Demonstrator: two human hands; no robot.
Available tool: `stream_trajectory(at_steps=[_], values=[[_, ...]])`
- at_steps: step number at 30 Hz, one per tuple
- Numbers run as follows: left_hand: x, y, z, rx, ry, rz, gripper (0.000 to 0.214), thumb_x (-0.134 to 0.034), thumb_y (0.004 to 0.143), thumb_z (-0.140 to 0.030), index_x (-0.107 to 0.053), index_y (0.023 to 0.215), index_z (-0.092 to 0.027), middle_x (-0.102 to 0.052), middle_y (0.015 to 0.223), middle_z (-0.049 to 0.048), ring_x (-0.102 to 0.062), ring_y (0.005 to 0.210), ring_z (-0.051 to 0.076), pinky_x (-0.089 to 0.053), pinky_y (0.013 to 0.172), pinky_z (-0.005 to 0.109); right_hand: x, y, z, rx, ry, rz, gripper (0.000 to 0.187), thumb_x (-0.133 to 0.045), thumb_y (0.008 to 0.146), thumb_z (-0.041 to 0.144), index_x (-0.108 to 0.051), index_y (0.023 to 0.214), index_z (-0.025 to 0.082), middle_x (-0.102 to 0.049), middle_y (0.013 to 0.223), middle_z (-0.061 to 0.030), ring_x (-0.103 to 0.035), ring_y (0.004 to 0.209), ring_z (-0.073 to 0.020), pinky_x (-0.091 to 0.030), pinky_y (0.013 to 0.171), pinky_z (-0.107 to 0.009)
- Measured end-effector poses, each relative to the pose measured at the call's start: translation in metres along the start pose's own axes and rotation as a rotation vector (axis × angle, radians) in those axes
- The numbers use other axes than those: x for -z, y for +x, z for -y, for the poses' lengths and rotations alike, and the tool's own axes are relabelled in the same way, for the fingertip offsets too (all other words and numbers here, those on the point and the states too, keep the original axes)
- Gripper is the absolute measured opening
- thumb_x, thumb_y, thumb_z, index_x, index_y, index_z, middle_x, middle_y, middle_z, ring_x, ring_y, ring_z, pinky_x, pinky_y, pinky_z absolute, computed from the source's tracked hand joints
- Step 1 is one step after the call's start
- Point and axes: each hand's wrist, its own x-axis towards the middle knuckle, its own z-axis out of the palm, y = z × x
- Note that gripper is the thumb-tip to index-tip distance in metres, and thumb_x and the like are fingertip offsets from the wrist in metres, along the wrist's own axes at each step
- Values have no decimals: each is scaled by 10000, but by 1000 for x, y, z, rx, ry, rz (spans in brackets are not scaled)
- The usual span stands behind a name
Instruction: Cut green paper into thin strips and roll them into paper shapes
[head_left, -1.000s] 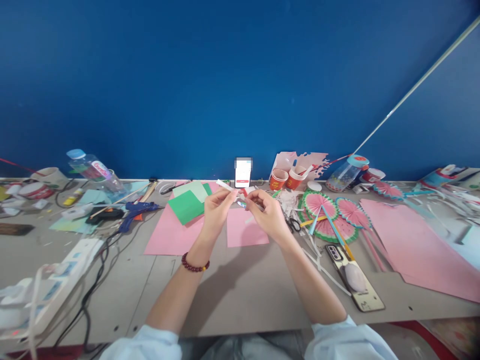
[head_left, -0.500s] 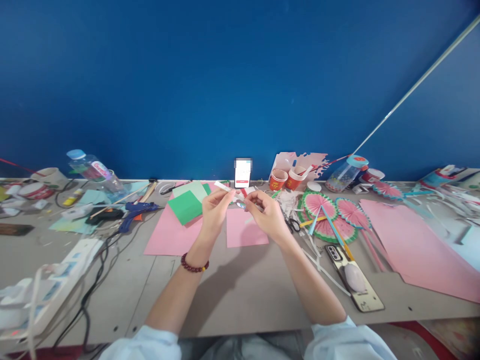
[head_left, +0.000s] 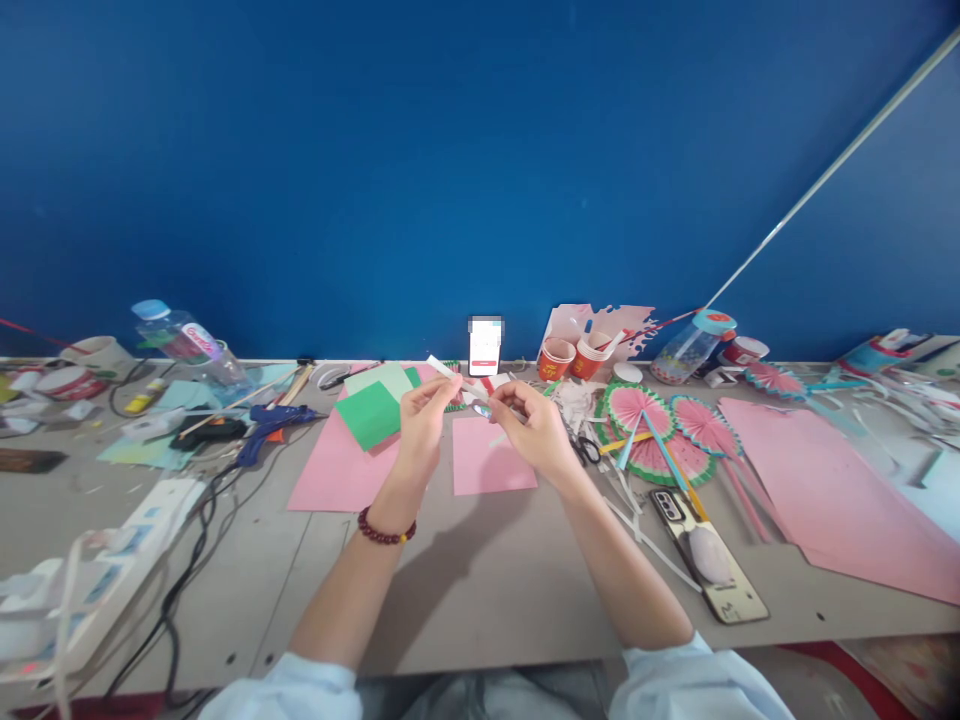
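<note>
My left hand (head_left: 421,412) is closed in a pinch on a white strip (head_left: 441,368), whose free end sticks up past the fingertips. Facing it, my right hand (head_left: 534,420) pinches a small round roll (head_left: 481,408) that looks like tape, seen nearly edge-on. Between the two hands runs a stretch of pale strip, partly hidden by the fingers. Both hands are held above the table over a pink paper square (head_left: 491,470). Left of them, green sheets (head_left: 371,415) lie on a larger pink sheet (head_left: 330,475).
A lit phone (head_left: 485,348) leans on the blue wall. Red paper cups (head_left: 556,360), scissors (head_left: 589,450), watermelon-patterned paper fans (head_left: 641,415) and another phone (head_left: 731,590) lie to the right. On the left are a blue glue gun (head_left: 274,425), a bottle (head_left: 191,340) and a power strip (head_left: 142,540).
My left hand has shifted slightly left, away from the right hand, with the white strip in it. The small roll shows more now. My right hand has hardly moved.
</note>
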Motion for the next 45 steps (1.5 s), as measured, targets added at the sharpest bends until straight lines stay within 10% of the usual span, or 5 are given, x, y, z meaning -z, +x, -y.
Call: stream_trajectory(at_steps=[10, 45], values=[[-6, -7, -4, -111, 213, 200, 233, -666, 776, -393, -709, 658, -197, -652, 753, 41, -587, 743, 170, -467, 672, 291, 2, 3, -3, -24, 75, -33, 153, -539, 818, 345, -549, 772, 200, -594, 664, -5, -579, 638, -153, -442, 580, -261], [-9, -9, -1, -45, 176, 104, 153, -704, 715, -294, -693, 596, -199, -639, 694, 25, -572, 699, 155, -437, 657, 287, -1, 0, -2, 29, -121, -81, 143, -512, 841, 346, -560, 802, 217, -643, 749, -16, -608, 679, -162, -450, 640, -267]])
